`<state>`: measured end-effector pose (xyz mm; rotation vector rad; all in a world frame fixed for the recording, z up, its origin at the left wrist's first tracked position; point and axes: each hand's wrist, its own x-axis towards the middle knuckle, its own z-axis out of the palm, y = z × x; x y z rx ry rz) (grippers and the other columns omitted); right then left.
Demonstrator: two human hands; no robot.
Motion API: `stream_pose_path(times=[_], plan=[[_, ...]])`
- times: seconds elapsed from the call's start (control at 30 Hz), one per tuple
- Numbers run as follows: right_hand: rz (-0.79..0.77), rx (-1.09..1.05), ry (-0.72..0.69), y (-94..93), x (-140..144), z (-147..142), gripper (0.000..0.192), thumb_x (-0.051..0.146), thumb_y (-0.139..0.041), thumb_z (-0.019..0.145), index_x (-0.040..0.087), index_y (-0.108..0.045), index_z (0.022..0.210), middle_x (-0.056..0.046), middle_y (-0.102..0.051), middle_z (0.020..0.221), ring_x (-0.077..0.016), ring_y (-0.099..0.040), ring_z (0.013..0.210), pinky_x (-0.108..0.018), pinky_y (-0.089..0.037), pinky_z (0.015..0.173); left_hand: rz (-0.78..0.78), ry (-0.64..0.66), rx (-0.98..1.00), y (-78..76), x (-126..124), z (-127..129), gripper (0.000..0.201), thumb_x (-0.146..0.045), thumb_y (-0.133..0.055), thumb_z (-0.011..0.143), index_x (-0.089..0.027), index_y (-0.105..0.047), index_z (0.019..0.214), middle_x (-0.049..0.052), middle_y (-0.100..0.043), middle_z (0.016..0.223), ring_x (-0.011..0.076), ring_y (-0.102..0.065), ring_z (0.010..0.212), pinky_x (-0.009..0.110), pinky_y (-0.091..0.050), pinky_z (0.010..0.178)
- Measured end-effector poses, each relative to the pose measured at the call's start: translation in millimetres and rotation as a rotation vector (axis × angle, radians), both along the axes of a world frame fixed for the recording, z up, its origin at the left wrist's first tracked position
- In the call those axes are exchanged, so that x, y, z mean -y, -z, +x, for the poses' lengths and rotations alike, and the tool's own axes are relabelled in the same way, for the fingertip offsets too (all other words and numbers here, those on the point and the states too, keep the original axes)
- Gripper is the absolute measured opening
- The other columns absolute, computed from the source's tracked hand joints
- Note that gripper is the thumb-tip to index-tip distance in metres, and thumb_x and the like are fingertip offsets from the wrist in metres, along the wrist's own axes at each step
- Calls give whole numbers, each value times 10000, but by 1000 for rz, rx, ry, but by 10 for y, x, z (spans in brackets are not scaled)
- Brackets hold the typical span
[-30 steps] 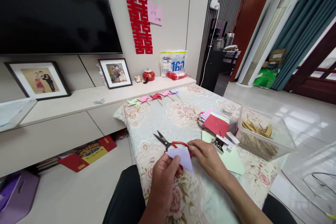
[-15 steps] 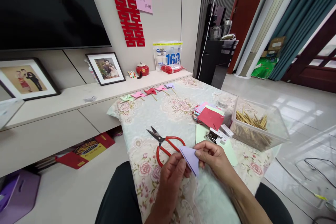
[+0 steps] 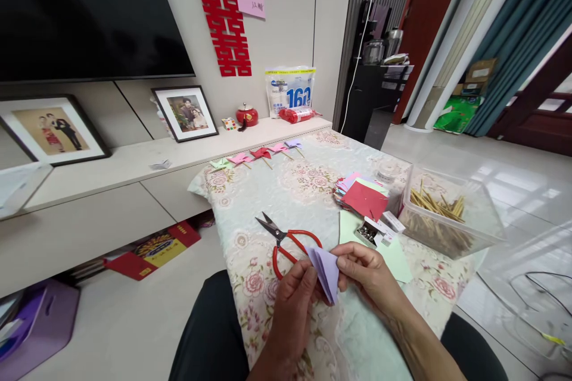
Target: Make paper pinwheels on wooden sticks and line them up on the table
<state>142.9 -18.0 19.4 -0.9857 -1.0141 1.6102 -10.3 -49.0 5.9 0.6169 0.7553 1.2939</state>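
Observation:
A folded sheet of purple paper (image 3: 325, 271) is held between both hands above the near part of the table. Its folds stand slightly apart, like a partly opened triangle. My left hand (image 3: 295, 293) pinches its left side with thumb and fingers. On the opposite side, my right hand (image 3: 361, 266) grips the edge between thumb and forefinger. Red-handled scissors (image 3: 286, 238) lie with blades a little apart just beyond my left hand. Near my right hand, a small open box of metal pins (image 3: 367, 233) rests on light green paper (image 3: 400, 259).
Several paper pinwheels (image 3: 261, 155) line the table's far edge. A stack of coloured paper (image 3: 364, 197) sits beside a clear plastic bin (image 3: 480, 223) of thin sticks (image 3: 435, 205). Framed photos (image 3: 187, 113) and a red pot (image 3: 247, 115) stand on the white cabinet (image 3: 134, 166).
The purple paper's layers have spread apart, where before it was a flatter triangle. Both hands keep hold of it. The whole view has shifted slightly.

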Motion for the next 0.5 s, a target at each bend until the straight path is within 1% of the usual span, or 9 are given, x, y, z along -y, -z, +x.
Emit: stream_pose_path(times=[0.13, 0.23, 0.37, 0.5], plan=[[32, 7, -36, 25, -2, 23, 311, 393, -868, 716, 167, -789, 913, -22, -701, 633, -104, -603, 553, -219, -469, 572, -34, -24, -7, -3, -7, 10, 306, -451, -789, 775, -162, -696, 740, -7, -629, 654, 114, -511, 595, 227, -431, 577], [63, -17, -69, 44, -8, 41, 261, 366, -850, 746, 175, -790, 914, -26, -703, 712, -104, -589, 605, -228, -461, 607, -55, -35, 2, -2, -14, 11, 313, -446, -801, 760, -159, -684, 712, -11, -617, 644, 112, -506, 605, 221, -429, 585], [86, -55, -99, 49, -1, 64, 183, 328, -849, 746, 190, -781, 845, -34, -705, 835, -106, -572, 620, -243, -457, 605, -109, -59, 56, -16, -15, 7, 316, -413, -855, 692, -162, -664, 702, -25, -591, 649, 105, -492, 607, 214, -430, 584], [69, -54, -73, 19, 18, 78, 206, 360, -869, 708, 190, -763, 753, -54, -693, 943, -144, -610, 734, -247, -471, 632, -133, -85, 49, -4, -6, 6, 321, -412, -866, 670, -163, -668, 712, -30, -579, 657, 100, -489, 613, 204, -443, 591]])
